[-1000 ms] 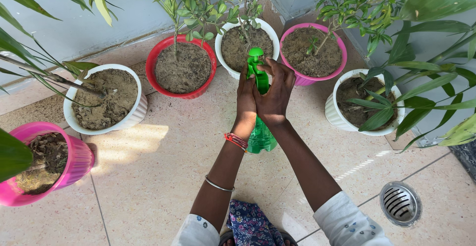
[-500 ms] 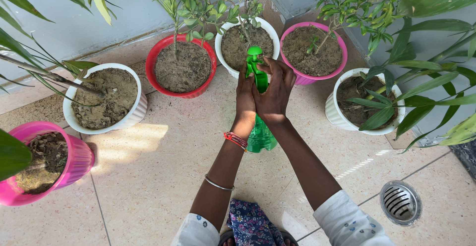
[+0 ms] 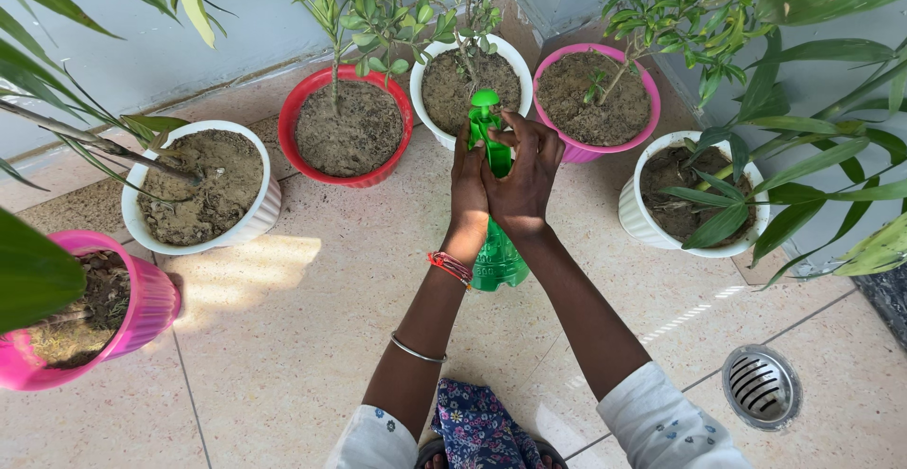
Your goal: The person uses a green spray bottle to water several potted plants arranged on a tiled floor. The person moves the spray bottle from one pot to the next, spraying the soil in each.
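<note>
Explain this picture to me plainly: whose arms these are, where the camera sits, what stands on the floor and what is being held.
The camera is worn on a person's head and looks down, so the two arms reaching in from the bottom are that person's own. The left hand and right hand close together in one grip round a green spray bottle, whose nozzle points toward a white pot of soil. On the tiled floor, pots stand in an arc: a red pot, two pink ones and more white ones, each with a plant. A round metal drain sits at the lower right.
</note>
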